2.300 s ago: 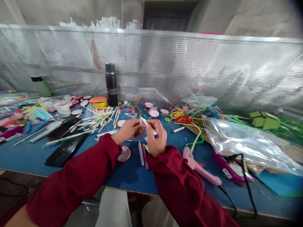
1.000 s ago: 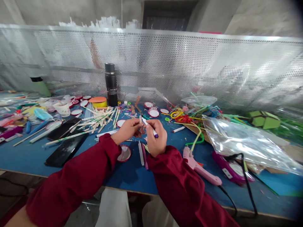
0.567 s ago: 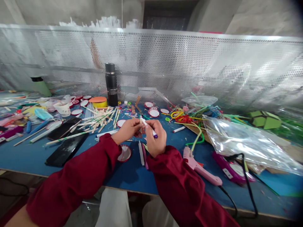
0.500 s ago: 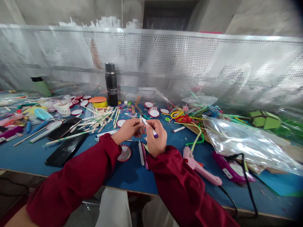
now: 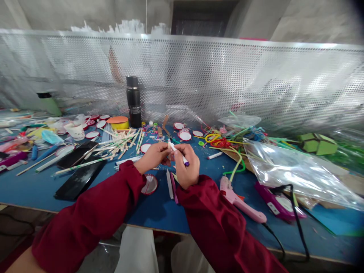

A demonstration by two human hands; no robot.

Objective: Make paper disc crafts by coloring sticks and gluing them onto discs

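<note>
My right hand (image 5: 187, 167) grips a white marker with a purple end (image 5: 179, 153), its tip pointed up and left. My left hand (image 5: 153, 156) pinches a small wooden stick (image 5: 168, 144) upright, right against the marker's tip. Both hands hover just above the blue table (image 5: 36, 187), near its middle. Both arms wear dark red sleeves. Below the hands lie a round red-rimmed disc (image 5: 149, 184) and two more markers (image 5: 171, 184).
A pink glue gun (image 5: 240, 201) and a purple one (image 5: 277, 204) with black cords lie to the right, under a clear plastic bag (image 5: 295, 174). A black flask (image 5: 133, 101), scattered sticks (image 5: 119, 142), discs and dark phones (image 5: 76, 178) fill the left. Perforated metal screen behind.
Almost nothing differs. Both hands stay together over the table's middle, with only slight shifts of the marker against the stick.
</note>
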